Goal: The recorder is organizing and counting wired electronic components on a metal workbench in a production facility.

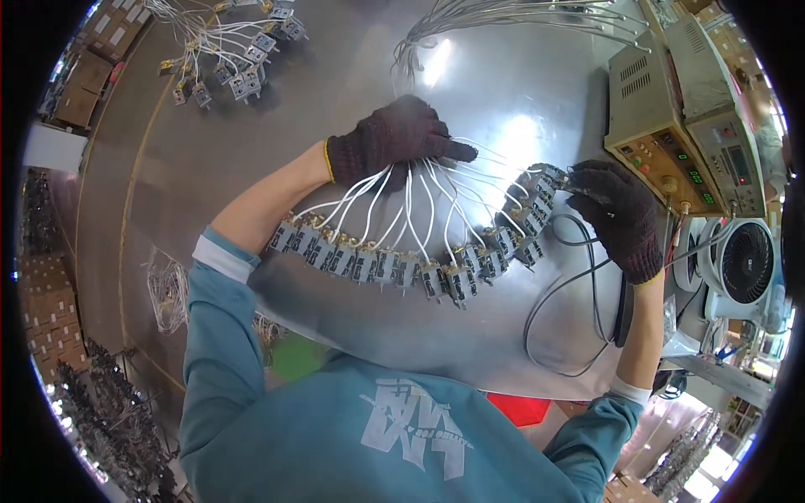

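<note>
On your table (411,329), blocks (361,267) lie in a curved row; your right hand (619,214) bends at its right end, pinching or not, I can't tell; your left hand (394,138) clutches the wires (408,199): hold them steady so none snags

You have room to pass over bare tabletop (545,88) ahead, between your left fingers (457,151) and right fingers (589,180), short of the loose wires (444,25). Nearer you than the left fingers, white wires (409,210) and a curved row of grey parts (384,268) block you. A boxy meter (646,109) and dark cable (527,334) crowd the right fingers.
</note>
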